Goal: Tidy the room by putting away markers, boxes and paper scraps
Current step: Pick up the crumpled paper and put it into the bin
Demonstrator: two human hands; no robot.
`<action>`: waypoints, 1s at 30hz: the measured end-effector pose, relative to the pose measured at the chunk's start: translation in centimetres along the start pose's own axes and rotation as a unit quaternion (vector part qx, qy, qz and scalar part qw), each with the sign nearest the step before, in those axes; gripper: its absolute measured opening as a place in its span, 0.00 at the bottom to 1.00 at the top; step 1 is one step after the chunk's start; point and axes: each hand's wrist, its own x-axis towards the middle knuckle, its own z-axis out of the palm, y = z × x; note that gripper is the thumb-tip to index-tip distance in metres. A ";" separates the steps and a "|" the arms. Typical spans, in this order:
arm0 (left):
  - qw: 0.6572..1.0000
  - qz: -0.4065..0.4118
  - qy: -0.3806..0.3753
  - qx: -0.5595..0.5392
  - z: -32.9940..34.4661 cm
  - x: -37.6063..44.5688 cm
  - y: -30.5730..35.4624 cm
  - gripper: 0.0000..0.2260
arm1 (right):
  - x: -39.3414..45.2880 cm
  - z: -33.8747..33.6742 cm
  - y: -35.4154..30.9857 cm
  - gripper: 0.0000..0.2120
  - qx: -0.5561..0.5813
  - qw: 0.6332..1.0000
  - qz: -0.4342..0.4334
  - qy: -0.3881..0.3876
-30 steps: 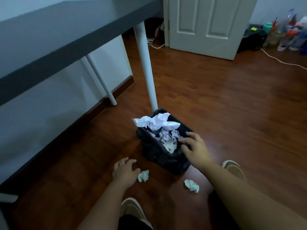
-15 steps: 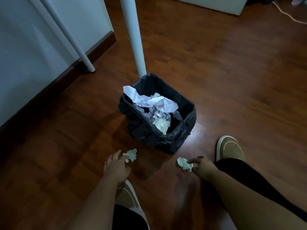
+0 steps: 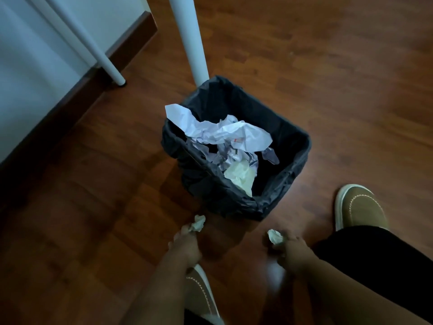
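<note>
Dark wooden floor [image 3: 328,90]: left hand [image 3: 185,245] pinches one small crumpled white paper scrap [image 3: 198,223], right hand [image 3: 291,250] grips another [image 3: 274,236], both just short of the black-bagged square bin [image 3: 293,179] ahead, already holding crumpled paper; drop-in remains.

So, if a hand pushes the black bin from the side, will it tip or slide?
The black bin looks squat and square, so it would probably slide on the smooth wooden floor. It holds only crumpled paper, so it is likely light. Its loose liner may feel slippery.

Both hands now pinch scraps [image 3: 198,223] off the floor.
</note>
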 end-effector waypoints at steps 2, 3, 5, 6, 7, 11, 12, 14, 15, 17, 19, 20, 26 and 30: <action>0.995 0.042 0.072 -0.056 0.2 -1.7 -0.3 0.27 | -1.8 -1.1 -0.1 0.15 0.076 0.996 -0.008 0.045; 0.988 0.051 0.121 -0.080 -0.2 -2.9 -0.2 0.24 | -2.8 -1.9 0.0 0.15 0.125 0.989 0.002 0.081; 0.961 0.057 0.241 -0.125 -2.1 -5.7 0.0 0.19 | -5.1 -4.0 0.0 0.14 0.221 0.961 0.019 0.164; 0.940 0.057 0.296 -0.158 -3.3 -7.4 0.3 0.16 | -6.2 -5.2 -0.1 0.14 0.269 0.942 0.027 0.199; 0.914 0.057 0.350 -0.198 -4.6 -9.1 0.6 0.13 | -7.3 -6.4 -0.1 0.14 0.317 0.919 0.034 0.231; 0.784 0.089 0.544 -0.285 -11.3 -15.6 3.9 0.07 | -11.1 -12.6 -2.2 0.24 0.475 0.815 0.021 0.331; 0.763 0.120 0.568 -0.284 -13.0 -17.1 5.2 0.06 | -12.2 -14.3 -3.2 0.23 0.498 0.792 0.000 0.353; 0.747 0.199 0.586 -0.243 -15.7 -19.6 8.5 0.04 | -14.7 -17.5 -5.1 0.19 0.535 0.753 -0.058 0.379; 0.761 0.225 0.568 -0.219 -16.6 -20.4 10.1 0.03 | -16.2 -18.8 -6.2 0.17 0.549 0.737 -0.095 0.382; 0.830 0.227 0.477 -0.178 -17.3 -21.3 12.9 0.03 | -18.5 -20.7 -8.0 0.15 0.551 0.730 -0.152 0.375; 0.888 0.156 0.403 -0.158 -16.8 -21.9 14.7 0.06 | -20.1 -21.7 -9.2 0.19 0.528 0.747 -0.207 0.347; 0.900 0.118 0.382 -0.171 -16.2 -22.4 15.2 0.06 | -20.5 -21.9 -9.5 0.22 0.503 0.767 -0.228 0.326; 0.865 0.064 0.326 -0.375 -13.3 -24.2 16.4 0.11 | -19.2 -22.0 -6.7 0.31 0.422 0.850 -0.182 0.257; 0.745 -0.001 0.214 -0.632 -12.3 -21.9 16.9 0.30 | -17.2 -22.6 -5.0 0.28 0.385 0.892 -0.134 0.195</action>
